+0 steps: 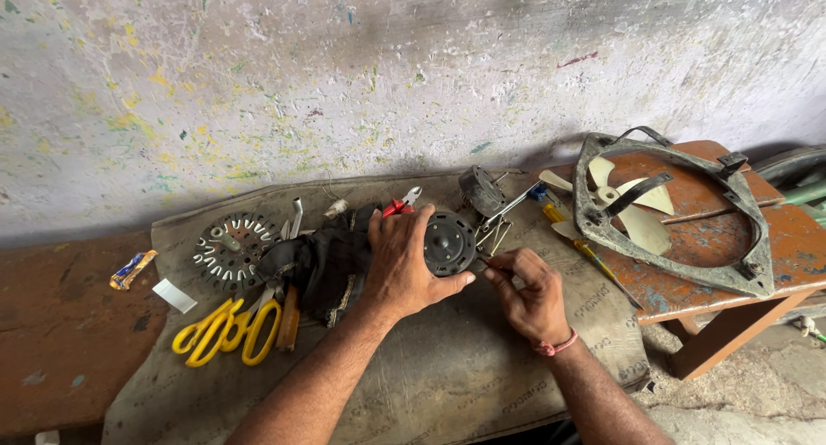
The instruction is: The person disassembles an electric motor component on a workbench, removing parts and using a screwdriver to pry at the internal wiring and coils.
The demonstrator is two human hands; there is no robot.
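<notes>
Left hand: we see our left hand (400,264) wrapped around the round motor cover (449,243), fingers curled over its edge.
Right hand: our right hand (529,294) pinches a thin tool (490,263) just right of the cover; its tip touches the rim.
Motor cover: on the grey sack (447,368), mid-bench.
Wrapper: a small blue-orange packet (132,270) far left of the cover, a white slip (175,295) beside it.
Scissors: yellow scissors (228,329) left of the cover.
Fan frame: on the orange stool (731,239) to the right, holding a cream fan blade (632,206).
</notes>
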